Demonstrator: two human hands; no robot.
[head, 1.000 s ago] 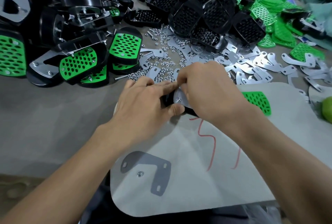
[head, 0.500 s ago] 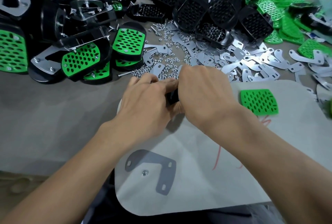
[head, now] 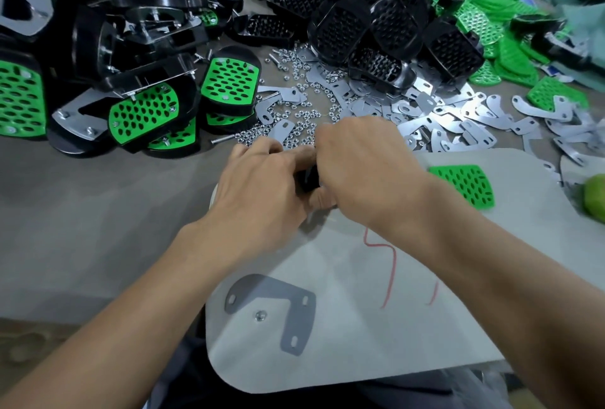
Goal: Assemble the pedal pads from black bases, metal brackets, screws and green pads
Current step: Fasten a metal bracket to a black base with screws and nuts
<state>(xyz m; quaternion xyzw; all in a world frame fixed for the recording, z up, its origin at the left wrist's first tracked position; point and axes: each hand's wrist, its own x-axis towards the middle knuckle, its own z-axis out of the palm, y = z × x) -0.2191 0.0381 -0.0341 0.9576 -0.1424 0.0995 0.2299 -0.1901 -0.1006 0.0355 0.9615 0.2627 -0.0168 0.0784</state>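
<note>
1. Currently both hands meet on a small black plastic base (head: 306,179) at the far edge of a pale grey lap board (head: 376,343).
2. L hand (head: 262,185) grips it. R hand (head: 363,166) curls over the top, fingertips hidden, so can't tell what they pinch.
3. Base prob. light, stiff, slick; best held by its edges.
4. Green perforated pad (head: 465,184) lies nearby on the right, prob. bendy.
</note>
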